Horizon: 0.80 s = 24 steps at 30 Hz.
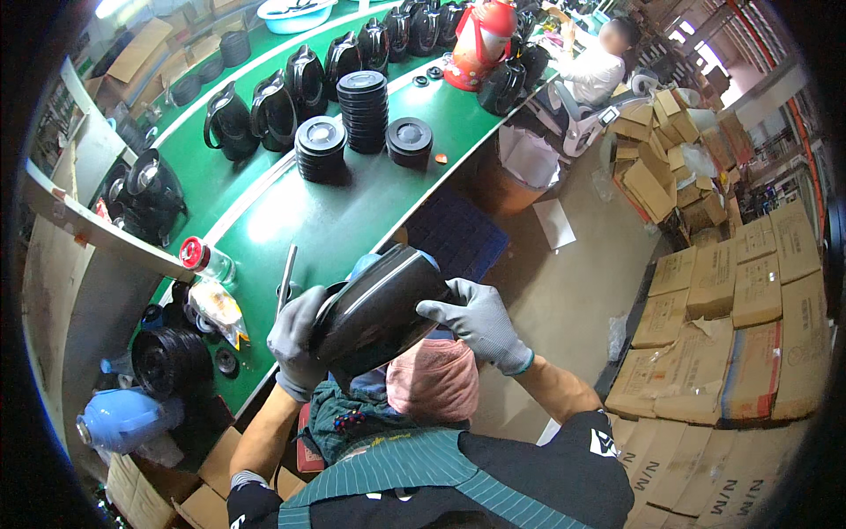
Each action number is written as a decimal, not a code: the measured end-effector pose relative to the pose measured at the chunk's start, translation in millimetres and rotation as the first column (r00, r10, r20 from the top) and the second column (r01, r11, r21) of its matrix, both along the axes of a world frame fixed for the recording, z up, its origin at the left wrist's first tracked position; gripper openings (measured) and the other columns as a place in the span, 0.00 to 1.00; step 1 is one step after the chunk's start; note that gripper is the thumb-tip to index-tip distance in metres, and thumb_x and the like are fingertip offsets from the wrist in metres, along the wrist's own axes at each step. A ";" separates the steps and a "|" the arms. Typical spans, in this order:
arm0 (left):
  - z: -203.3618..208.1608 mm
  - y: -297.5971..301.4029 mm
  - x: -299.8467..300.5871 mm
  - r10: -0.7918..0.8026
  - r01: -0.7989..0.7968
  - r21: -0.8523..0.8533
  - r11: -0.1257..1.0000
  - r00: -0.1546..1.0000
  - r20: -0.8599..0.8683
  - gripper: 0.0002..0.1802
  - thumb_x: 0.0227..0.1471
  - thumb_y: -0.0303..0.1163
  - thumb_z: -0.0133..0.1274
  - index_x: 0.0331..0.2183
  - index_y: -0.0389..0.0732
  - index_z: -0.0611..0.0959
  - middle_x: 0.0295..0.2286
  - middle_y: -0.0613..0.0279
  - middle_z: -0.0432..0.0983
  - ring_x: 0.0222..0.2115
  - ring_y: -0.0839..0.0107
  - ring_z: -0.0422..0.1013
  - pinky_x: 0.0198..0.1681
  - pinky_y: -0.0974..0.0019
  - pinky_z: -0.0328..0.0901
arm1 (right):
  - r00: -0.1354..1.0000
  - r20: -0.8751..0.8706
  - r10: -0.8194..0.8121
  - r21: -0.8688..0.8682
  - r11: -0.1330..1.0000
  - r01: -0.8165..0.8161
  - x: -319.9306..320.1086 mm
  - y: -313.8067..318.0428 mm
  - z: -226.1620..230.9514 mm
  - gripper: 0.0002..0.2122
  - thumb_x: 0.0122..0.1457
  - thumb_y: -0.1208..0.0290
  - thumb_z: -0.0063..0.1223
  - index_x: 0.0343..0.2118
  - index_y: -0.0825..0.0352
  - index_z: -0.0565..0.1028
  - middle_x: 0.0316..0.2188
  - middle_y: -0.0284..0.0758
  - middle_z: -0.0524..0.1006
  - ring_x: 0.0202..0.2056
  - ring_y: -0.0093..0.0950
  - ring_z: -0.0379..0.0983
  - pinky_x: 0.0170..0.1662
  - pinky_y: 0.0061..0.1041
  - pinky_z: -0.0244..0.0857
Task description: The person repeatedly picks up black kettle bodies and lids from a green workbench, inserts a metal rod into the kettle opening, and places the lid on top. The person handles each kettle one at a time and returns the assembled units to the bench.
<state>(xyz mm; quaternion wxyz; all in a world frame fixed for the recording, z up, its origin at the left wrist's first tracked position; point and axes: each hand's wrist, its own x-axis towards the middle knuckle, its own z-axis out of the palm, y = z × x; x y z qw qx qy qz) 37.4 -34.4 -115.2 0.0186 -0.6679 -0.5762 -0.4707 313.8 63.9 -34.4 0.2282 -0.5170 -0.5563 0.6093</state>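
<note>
Both of my hands, in grey gloves, hold a glossy black jug (383, 309) tilted in front of my chest. My left hand (300, 342) is closed round its lower left end. At the other end, my right hand (485, 322) grips the side, with the thumb lying along the surface. Part of the jug's far side is hidden from me. Just past my left hand a thin metal rod (286, 278) stands up by the green bench (273, 220). A clear jar with a red lid (207, 257) lies farther left.
Black jugs (304, 81) line the bench, beside stacked black lids (363, 110) and a red-and-white container (483, 44). Black round parts (167, 361) and a blue vessel (123, 421) sit at left. Cardboard boxes (705, 353) are stacked at right. Another person (595, 75) sits at the far end.
</note>
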 end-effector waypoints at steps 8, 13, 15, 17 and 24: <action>-60.9 19.7 -30.2 0.141 0.102 -0.354 0.930 0.790 0.596 0.22 0.53 0.29 0.66 0.50 0.33 0.87 0.40 0.56 0.88 0.40 0.68 0.83 0.48 0.62 0.76 | 0.860 0.206 0.466 -0.071 0.884 -0.462 -20.8 64.8 18.8 0.19 0.69 0.51 0.58 0.43 0.66 0.85 0.30 0.30 0.84 0.30 0.21 0.78 0.38 0.26 0.73; -126.8 -16.0 -35.4 0.152 0.414 -0.387 0.824 0.497 0.854 0.28 0.56 0.32 0.68 0.57 0.37 0.83 0.52 0.55 0.82 0.51 0.64 0.78 0.59 0.58 0.71 | 0.831 0.338 0.443 0.277 0.797 -0.537 -48.5 204.9 -66.1 0.22 0.66 0.49 0.59 0.50 0.64 0.80 0.44 0.40 0.84 0.43 0.36 0.82 0.47 0.33 0.77; -149.9 -19.2 -30.9 0.126 0.533 -0.359 0.767 0.423 0.897 0.30 0.57 0.32 0.67 0.60 0.38 0.80 0.57 0.54 0.78 0.56 0.62 0.75 0.63 0.56 0.68 | 0.850 0.510 -0.132 0.759 0.535 -0.372 -50.8 273.6 -157.2 0.39 0.61 0.41 0.63 0.66 0.67 0.70 0.60 0.53 0.74 0.61 0.50 0.71 0.66 0.43 0.64; -153.5 -13.2 -37.8 0.089 0.572 -0.425 0.701 0.521 0.849 0.33 0.58 0.32 0.66 0.64 0.41 0.76 0.61 0.54 0.74 0.61 0.59 0.70 0.68 0.53 0.63 | 0.703 0.664 -0.255 0.671 0.618 -0.409 -72.6 325.7 -178.1 0.56 0.50 0.34 0.69 0.75 0.65 0.57 0.72 0.57 0.57 0.72 0.57 0.53 0.70 0.66 0.50; -150.1 14.3 -50.3 0.200 0.689 -0.289 0.665 0.208 0.957 0.33 0.66 0.33 0.59 0.68 0.39 0.69 0.66 0.57 0.68 0.66 0.62 0.65 0.72 0.55 0.59 | 0.691 0.659 -0.296 0.659 0.671 -0.341 -106.0 392.9 -206.1 0.55 0.42 0.39 0.76 0.73 0.59 0.64 0.68 0.62 0.58 0.64 0.63 0.62 0.66 0.58 0.61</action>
